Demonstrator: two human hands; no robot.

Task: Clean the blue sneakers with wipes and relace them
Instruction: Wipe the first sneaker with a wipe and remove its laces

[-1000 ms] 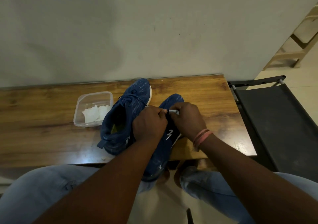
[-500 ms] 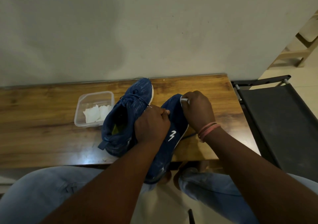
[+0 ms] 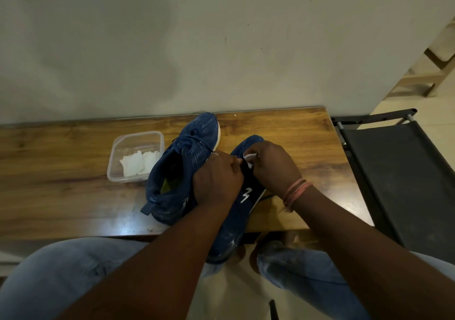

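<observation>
Your right hand (image 3: 273, 166), which half a second ago had drawn the white lace tip (image 3: 249, 156) out toward the toe of the right sneaker (image 3: 242, 211), has come back beside your left hand (image 3: 216, 180).

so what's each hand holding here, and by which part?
Right hand pinches something small and white, unclear whether wipe or lace tip, over the right sneaker. Left hand grips that sneaker's upper near the lacing.
</observation>
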